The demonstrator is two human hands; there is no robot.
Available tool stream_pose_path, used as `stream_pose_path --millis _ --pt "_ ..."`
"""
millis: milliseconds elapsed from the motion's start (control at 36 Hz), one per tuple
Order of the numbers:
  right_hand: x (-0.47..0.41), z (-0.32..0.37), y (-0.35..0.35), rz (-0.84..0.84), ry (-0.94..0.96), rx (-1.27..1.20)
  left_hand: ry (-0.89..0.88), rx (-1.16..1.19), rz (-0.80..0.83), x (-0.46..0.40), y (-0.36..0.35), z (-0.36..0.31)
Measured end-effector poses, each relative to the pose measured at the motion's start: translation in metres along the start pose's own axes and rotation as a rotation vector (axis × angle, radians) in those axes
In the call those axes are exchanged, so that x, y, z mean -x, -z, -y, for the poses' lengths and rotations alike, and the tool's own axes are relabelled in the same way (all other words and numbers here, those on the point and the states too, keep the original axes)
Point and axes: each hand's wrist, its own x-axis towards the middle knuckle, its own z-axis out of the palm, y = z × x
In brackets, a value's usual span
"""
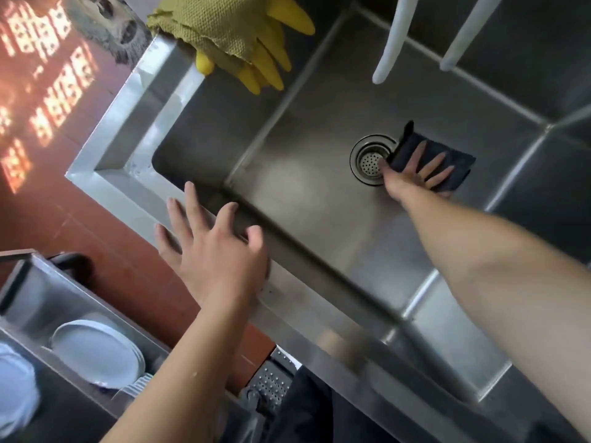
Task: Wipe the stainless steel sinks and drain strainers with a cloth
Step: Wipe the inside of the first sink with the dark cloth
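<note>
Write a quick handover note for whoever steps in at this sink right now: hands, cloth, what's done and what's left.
Right hand: flat and open, pressing the dark cloth on the sink floor just beside the strainer, thumb on the strainer's edge.
Left hand: open, empty, at the front rim.
Yellow gloves and a green rag hang over the far-left corner.
Done: can't tell how much has been wiped.
Left: the strainer itself, the walls, and the neighbouring basin.
</note>
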Motion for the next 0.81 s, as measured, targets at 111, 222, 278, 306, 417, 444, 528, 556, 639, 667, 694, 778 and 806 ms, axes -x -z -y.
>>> stream_pose_path --millis 111,222,278,306,417,444,528,556,639,667,694,778,806 --pt "-0.029 0.019 0.018 0.007 0.14 0.142 0.005 0.076 -0.046 -0.004 -0.002 0.001" --pt "-0.021 0.004 0.007 0.0 0.262 0.253 0.025 0.167 -0.103 -0.004 -0.006 0.004" --pt "-0.01 -0.012 0.0 0.046 0.306 0.28 0.033 0.191 -0.12 -0.003 -0.006 0.002" --pt "-0.002 -0.021 -0.005 0.067 0.326 0.306 0.032 0.2 -0.121 -0.003 -0.006 0.001" --pt "0.039 -0.056 -0.027 0.013 0.393 0.353 0.029 0.26 -0.105 -0.001 -0.001 0.001" --pt "0.048 -0.065 -0.031 -0.02 0.415 0.35 0.028 0.303 -0.105 -0.001 0.001 0.001" --pt "0.066 -0.08 -0.037 -0.058 0.441 0.352 0.025 0.576 -0.105 0.001 0.011 0.007" --pt "0.068 -0.082 -0.037 -0.053 0.429 0.334 0.034 0.703 -0.106 0.001 0.014 0.011" --pt "0.078 -0.078 -0.031 0.07 0.412 0.158 0.074 0.786 -0.105 0.007 0.022 0.03" --pt "0.084 -0.074 -0.026 0.152 0.415 0.024 0.07 0.676 -0.097 0.011 0.022 0.038" --pt "0.094 -0.069 -0.02 0.247 0.394 -0.149 0.065 0.546 -0.074 0.015 0.02 0.048" --pt "0.142 -0.05 0.006 0.5 0.303 -0.542 0.035 0.426 0.076 0.034 0.015 0.077" --pt "0.16 -0.041 0.016 0.579 0.301 -0.619 0.01 0.46 0.107 0.04 0.014 0.086"
